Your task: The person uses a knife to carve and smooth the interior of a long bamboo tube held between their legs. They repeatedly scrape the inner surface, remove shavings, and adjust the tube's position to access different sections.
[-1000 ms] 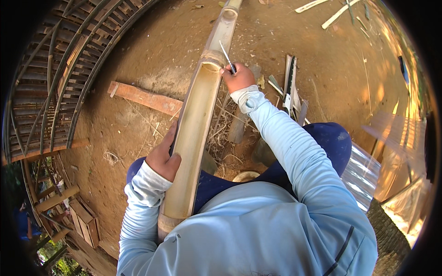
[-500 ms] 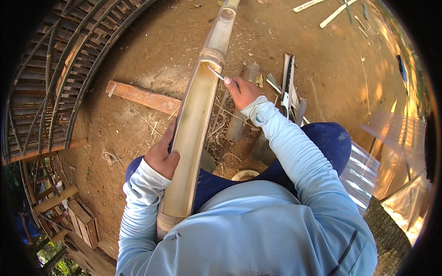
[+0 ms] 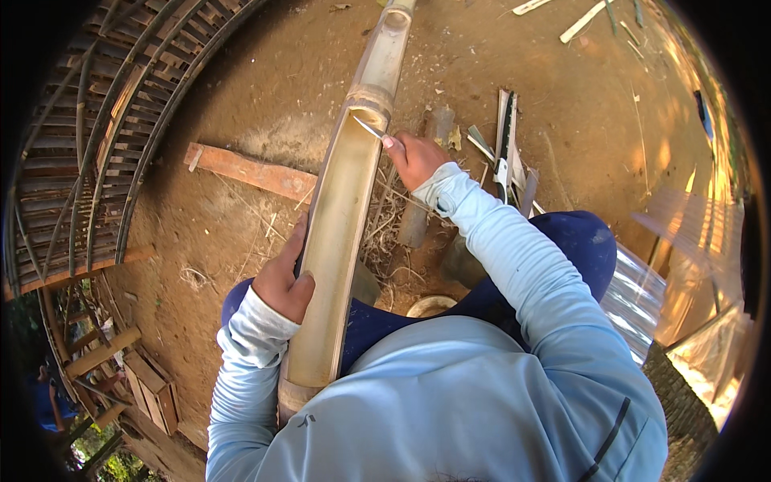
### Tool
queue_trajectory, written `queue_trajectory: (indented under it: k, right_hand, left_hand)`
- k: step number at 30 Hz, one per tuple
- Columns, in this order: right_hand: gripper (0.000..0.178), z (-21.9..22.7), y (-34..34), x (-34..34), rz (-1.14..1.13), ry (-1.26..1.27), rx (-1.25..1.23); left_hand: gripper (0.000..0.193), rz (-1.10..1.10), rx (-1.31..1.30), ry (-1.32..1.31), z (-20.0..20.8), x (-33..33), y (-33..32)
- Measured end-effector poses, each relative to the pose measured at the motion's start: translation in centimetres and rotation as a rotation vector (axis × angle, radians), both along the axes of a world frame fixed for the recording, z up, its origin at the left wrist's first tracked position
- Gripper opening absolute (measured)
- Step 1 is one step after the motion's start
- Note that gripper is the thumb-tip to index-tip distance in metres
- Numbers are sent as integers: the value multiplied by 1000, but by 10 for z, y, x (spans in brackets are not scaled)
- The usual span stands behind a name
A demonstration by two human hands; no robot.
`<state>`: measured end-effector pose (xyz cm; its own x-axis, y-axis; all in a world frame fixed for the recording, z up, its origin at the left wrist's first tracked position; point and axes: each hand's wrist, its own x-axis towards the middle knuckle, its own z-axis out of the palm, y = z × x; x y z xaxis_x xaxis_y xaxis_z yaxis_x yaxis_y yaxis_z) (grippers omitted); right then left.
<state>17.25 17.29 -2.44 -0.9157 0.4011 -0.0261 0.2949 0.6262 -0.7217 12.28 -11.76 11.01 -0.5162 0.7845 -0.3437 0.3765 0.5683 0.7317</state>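
A long bamboo pole (image 3: pixel 325 265), cut open along its top into hollow troughs, runs from my lap away to the far edge. My left hand (image 3: pixel 283 283) grips its left side near my body, thumb over the rim. In my right hand (image 3: pixel 418 159) is a knife (image 3: pixel 368 127), its handle hidden in my fist. The thin blade points up and left into the trough, just on the near side of the raised node (image 3: pixel 371 98). Whether the tip touches the bamboo I cannot tell.
A reddish board (image 3: pixel 253 171) lies left of the pole. Right of it are a bamboo piece (image 3: pixel 415 221), fibre shavings (image 3: pixel 389 213) and a dark saw-like blade (image 3: pixel 506 132) among split strips. A slatted bamboo structure (image 3: pixel 104 120) stands at the left, clear sheeting (image 3: pixel 638 301) at the right.
My right hand has shifted slightly left, carrying the knife tip further across the trough toward its left wall. My left hand keeps its hold on the pole.
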Motion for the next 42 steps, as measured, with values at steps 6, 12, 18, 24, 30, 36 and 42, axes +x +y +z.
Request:
queue_trajectory:
  k: [6,12,18,24,30,36,42]
  right_hand:
    - [51,-3,5,-9,-3,-48,5]
    - [52,-14,6,-11,-20,63,27]
    - [51,-18,8,-17,-38,69,37]
    - [53,-19,18,-18,0,69,41]
    - [55,-55,-1,4,-281,244,-306]
    - [43,-29,7,-25,-457,453,-453]
    - [29,-28,-10,-44,-448,159,-252]
  left_hand:
    - [73,-35,-6,83,-1,-3,-3]
    - [74,-31,-41,54,1,-4,-3]
    - [74,-55,8,78,-4,-7,-5]
    - [76,6,9,7,-2,-4,-3]
    - [76,39,122,-89,-15,-7,-5]
    - [74,71,174,-167,-23,-10,-7]
    - [73,23,251,-199,-30,-11,-15]
